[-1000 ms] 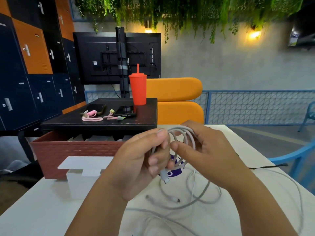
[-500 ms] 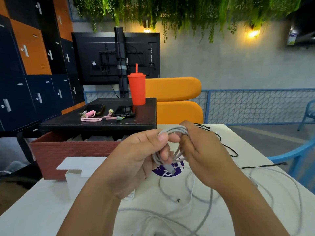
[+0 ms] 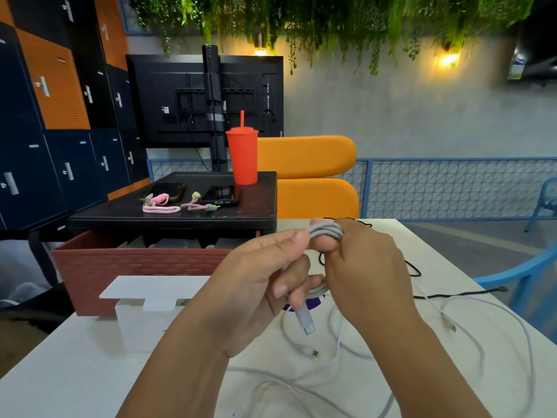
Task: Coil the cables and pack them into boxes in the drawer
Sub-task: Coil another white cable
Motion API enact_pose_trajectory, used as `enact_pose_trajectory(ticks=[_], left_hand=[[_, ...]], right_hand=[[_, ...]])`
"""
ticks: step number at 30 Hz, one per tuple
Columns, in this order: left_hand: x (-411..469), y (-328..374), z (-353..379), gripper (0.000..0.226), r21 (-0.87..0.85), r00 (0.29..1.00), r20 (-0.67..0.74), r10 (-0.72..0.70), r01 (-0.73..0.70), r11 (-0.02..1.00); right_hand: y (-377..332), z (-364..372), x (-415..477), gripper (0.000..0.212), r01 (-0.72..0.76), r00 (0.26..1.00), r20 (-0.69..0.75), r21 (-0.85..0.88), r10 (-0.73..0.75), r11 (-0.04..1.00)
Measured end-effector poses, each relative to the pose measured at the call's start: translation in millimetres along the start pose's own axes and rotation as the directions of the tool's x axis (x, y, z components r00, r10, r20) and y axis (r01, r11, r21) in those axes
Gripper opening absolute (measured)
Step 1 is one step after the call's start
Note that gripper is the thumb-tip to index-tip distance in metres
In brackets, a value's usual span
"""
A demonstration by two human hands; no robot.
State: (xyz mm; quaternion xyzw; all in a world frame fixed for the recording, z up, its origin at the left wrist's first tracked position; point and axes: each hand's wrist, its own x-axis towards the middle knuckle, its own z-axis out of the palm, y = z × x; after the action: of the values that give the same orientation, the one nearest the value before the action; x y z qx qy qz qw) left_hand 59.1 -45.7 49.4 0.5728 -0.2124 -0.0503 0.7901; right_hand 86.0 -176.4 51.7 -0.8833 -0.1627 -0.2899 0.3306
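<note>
A single head-worn camera looks forward and slightly down across a white table point(image 3: 75, 366), close above the hands: the left hand point(image 3: 256, 285) and right hand point(image 3: 361, 267) fill the centre. The drawer unit point(image 3: 144, 263) sits at ten o'clock, a monitor point(image 3: 180, 98) near eleven. The wide lens bends the edges, so the far right corner is probably distorted. No second view overlaps.
</note>
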Motion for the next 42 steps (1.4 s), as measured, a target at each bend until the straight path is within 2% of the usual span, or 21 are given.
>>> enact_pose_trajectory(ticks=[4,8,11,13,16,19,21,23,26,28,32,37,39,41,42], left_hand=[[-1,1,0,0.03,-0.014,0.999,-0.012,0.051,-0.051,0.999],[0,0,7,0.03,-0.177,0.99,-0.048,0.129,-0.135,0.975],[1,5,1,0.033,-0.307,0.974,-0.107,0.201,-0.225,0.925],[-2,12,-6,0.036,-0.354,0.951,-0.181,0.25,-0.3,0.886],[-7,23,-22,0.038,-0.365,0.9,-0.294,0.321,-0.416,0.833],[-12,28,-37,0.036,-0.412,0.888,-0.262,0.378,-0.457,0.789],[-12,27,-40,0.037,-0.425,0.882,-0.262,0.393,-0.471,0.773],[-10,25,-40,0.037,-0.403,0.869,-0.291,0.401,-0.491,0.772],[-8,24,-41,0.038,-0.421,0.871,-0.261,0.417,-0.492,0.762],[-8,25,-42,0.04,-0.413,0.869,-0.269,0.414,-0.493,0.766],[-6,24,-35,0.036,-0.316,0.84,-0.356,0.41,-0.521,0.792],[-2,18,-32,0.024,-0.108,0.826,-0.324,0.461,-0.517,0.849],[0,14,-31,0.021,0.04,0.818,-0.33,0.47,-0.486,0.873],[2,11,-29,0.028,0.306,0.81,-0.324,0.489,-0.399,0.864],[2,9,-28,0.029,0.442,0.813,-0.302,0.498,-0.344,0.829]], right_hand=[[-1,-1,1,0.029,0.022,1.0,0.004,0.112,-0.023,0.993],[5,-9,4,0.047,0.092,0.995,0.0,0.331,-0.097,0.939],[10,-18,5,0.042,0.084,0.996,-0.007,0.473,-0.092,0.877],[20,-22,8,0.031,0.065,0.998,-0.036,0.456,-0.054,0.888],[39,-24,15,0.021,0.044,0.996,-0.084,0.297,-0.019,0.954],[52,-27,17,0.022,0.012,0.998,-0.063,0.207,0.001,0.978],[54,-27,15,0.023,-0.01,1.0,0.019,0.172,0.006,0.985],[53,-23,14,0.028,-0.034,0.986,0.164,0.098,0.018,0.995],[50,-15,12,0.031,-0.053,0.921,0.385,0.0,0.049,0.999],[46,-11,10,0.029,-0.048,0.853,0.518,-0.031,0.058,0.998],[28,-4,2,0.021,-0.006,0.712,0.702,-0.028,0.024,1.0],[7,-1,-8,0.028,0.082,0.582,0.812,-0.009,-0.041,0.997],[-1,-5,-12,0.028,0.092,0.562,0.823,0.031,-0.078,0.995],[-6,-13,-13,0.027,0.094,0.574,0.813,0.055,-0.099,0.994],[-8,-17,-13,0.026,0.095,0.59,0.8,0.064,-0.108,0.993]])
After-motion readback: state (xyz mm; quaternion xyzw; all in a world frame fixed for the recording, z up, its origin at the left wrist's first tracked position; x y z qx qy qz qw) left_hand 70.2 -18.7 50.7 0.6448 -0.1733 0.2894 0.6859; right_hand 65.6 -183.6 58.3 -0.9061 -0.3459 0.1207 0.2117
